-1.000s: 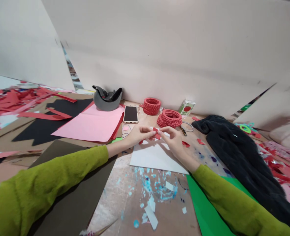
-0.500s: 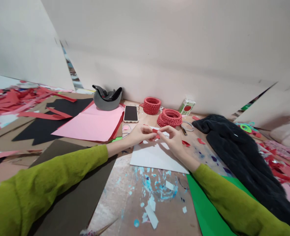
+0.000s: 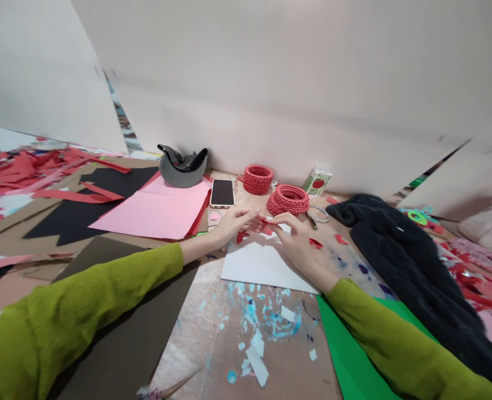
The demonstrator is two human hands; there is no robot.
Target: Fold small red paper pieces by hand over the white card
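Note:
Between my fingertips is a small piece of red paper [image 3: 264, 219], held above a white sheet [image 3: 266, 264]. My left hand [image 3: 233, 226] pinches its left side, and my right hand [image 3: 294, 239] pinches the right side. The fingers partly cover the paper, so its exact folds are hidden. Other red paper bits lie close by: one by my left fingers [image 3: 241, 237] and a folded one [image 3: 315, 243] just right of my right hand.
Behind my hands stand two stacks of red braided rings [image 3: 258, 179], a phone [image 3: 222, 193], a grey cap [image 3: 182, 166] and a small green-white box [image 3: 317, 181]. Pink paper [image 3: 154, 208] lies left. Dark cloth [image 3: 396, 255] and green paper [image 3: 350, 350] lie right.
The red paper has turned from showing a flat face to a thinner edge. My left fingers have shifted slightly up, uncovering red bits on the sheet beneath.

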